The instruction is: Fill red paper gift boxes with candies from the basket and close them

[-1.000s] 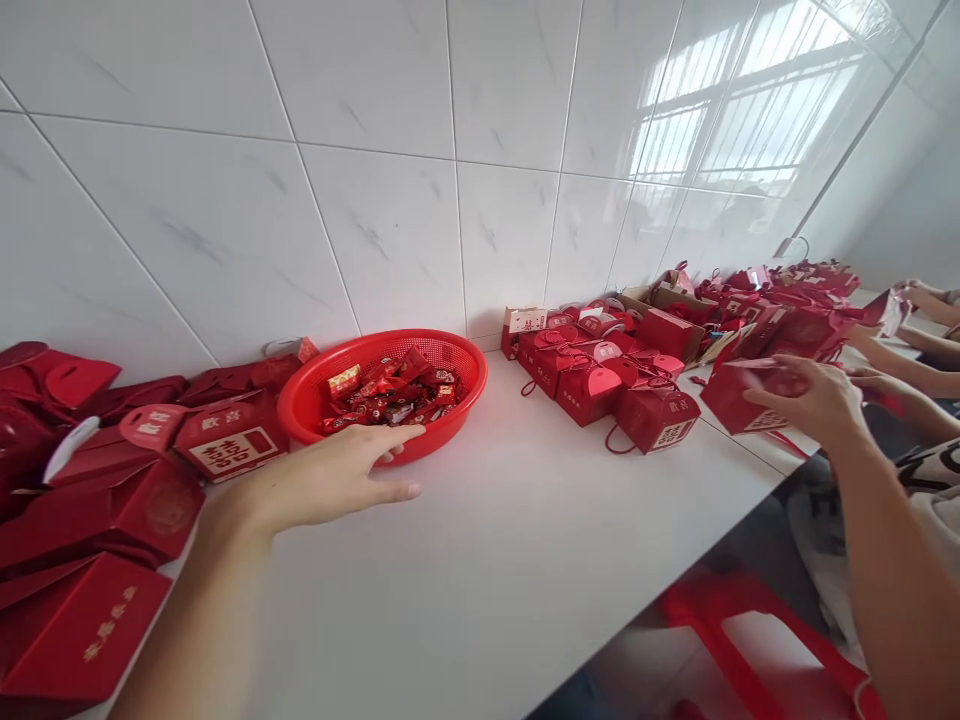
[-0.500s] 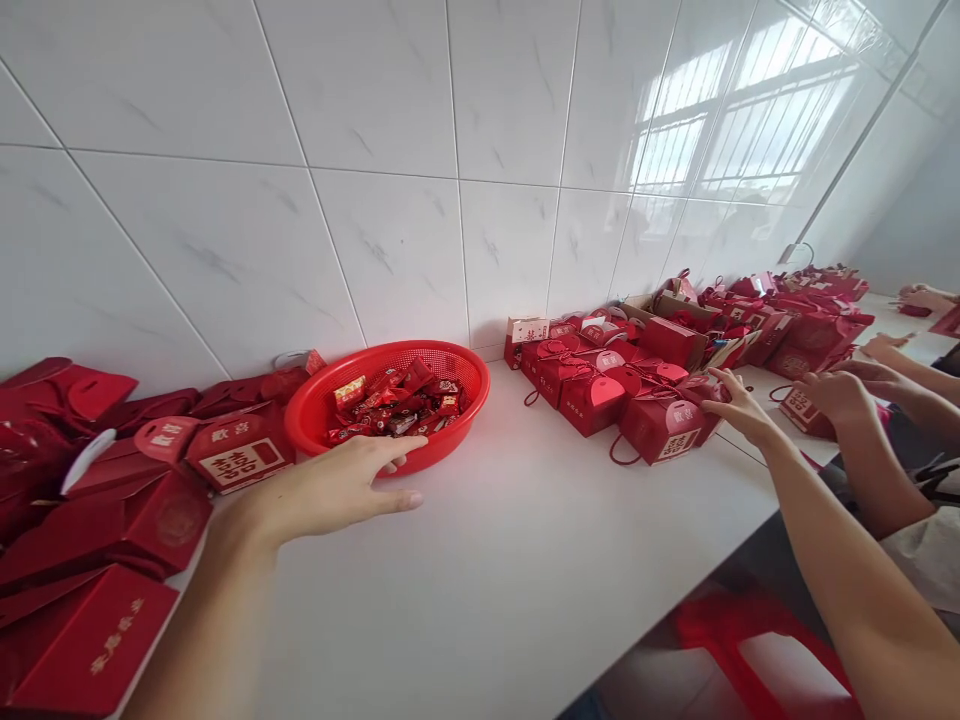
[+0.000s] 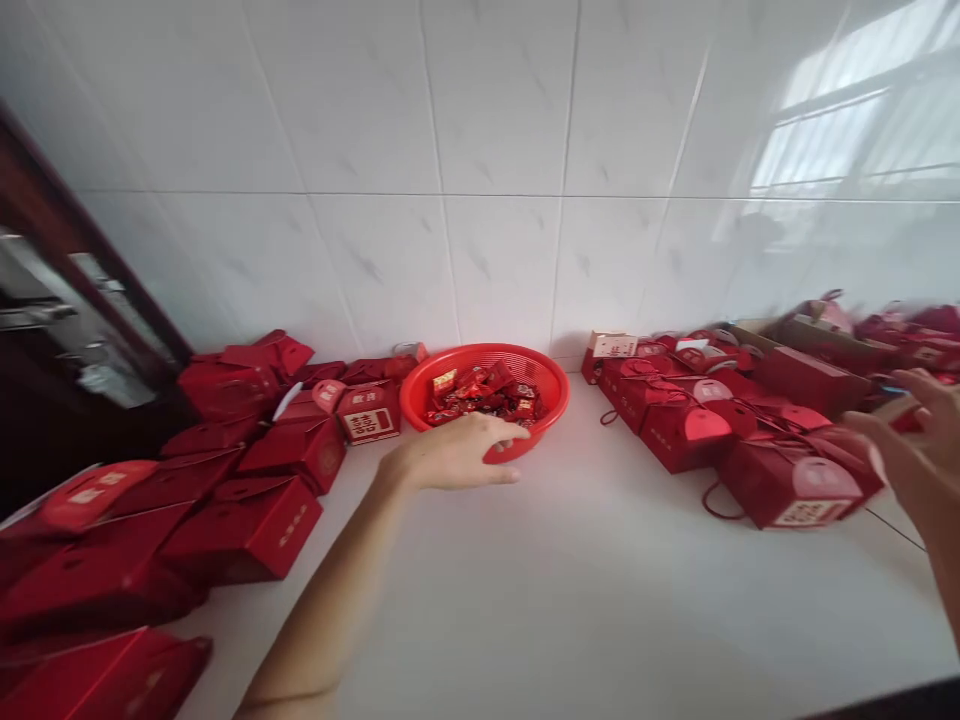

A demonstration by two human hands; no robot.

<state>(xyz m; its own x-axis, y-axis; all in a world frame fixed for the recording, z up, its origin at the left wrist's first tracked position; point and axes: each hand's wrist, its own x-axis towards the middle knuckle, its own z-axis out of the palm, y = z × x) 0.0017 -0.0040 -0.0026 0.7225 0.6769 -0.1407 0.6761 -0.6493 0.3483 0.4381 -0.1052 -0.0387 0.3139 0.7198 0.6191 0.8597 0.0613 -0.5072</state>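
Wide and level, the left hand [image 3: 456,455] is hanging at the near side of a red basket [image 3: 553,392], its thumb standing apart from the fingers; the view is leaving it unclear whether they are touching the rim. At far left, a dark door frame [image 3: 97,240] is slanting beside the white table [image 3: 570,590]. Next come red boxes [image 3: 247,530], which are crowding together, and a labelled box [image 3: 369,415] is standing just beside the basket. The basket is resting near the tiled wall [image 3: 502,260] and holding a pile of wrapped sweets [image 3: 480,385]. Farther right, other red boxes [image 3: 679,430] are sitting close together, the nearest box [image 3: 769,490] showing a pale label. At the right edge, the blurred right hand [image 3: 934,455] is spreading thumb and fingers wide beside that box; whether they are touching is remaining unclear.
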